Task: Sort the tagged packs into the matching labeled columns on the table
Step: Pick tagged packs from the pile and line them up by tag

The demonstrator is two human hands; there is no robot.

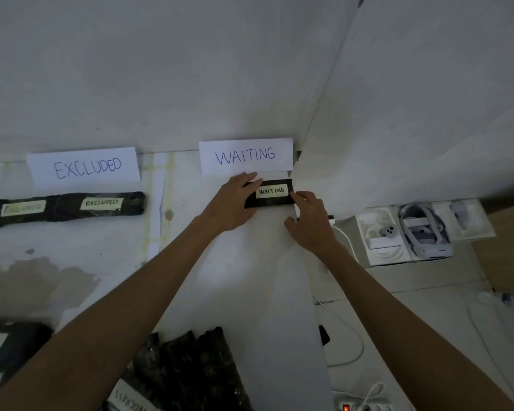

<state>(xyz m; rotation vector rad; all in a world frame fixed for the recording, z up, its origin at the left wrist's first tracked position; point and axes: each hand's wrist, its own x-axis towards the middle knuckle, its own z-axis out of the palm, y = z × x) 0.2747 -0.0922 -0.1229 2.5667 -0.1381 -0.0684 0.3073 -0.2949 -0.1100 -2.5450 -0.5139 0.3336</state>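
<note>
White and stained in patches, the bench (125, 262) is lying under dim light and meeting the wall at the far edge. Two paper signs are sitting along that edge: an EXCLUDED sign (83, 167) on the left and a WAITING sign (245, 156) near the corner. Just below the WAITING sign, a dark pack tagged WAITING (272, 193) is lying flat on the bench. The left hand (233, 203) is resting palm-down over the pack's left end, fingers spread flat rather than curled in a grip. The right hand (310, 222) is sitting at the pack's right end, its fingertips touching the near right corner, its grip loose and not closed around anything. Under the EXCLUDED sign, two dark packs tagged EXCLUDED (69, 207) are lying end to end. More dark packs (190, 369) are piled at the near edge between the forearms. Beyond the bench on the right, a headset box (416, 232) is lying open.
</note>
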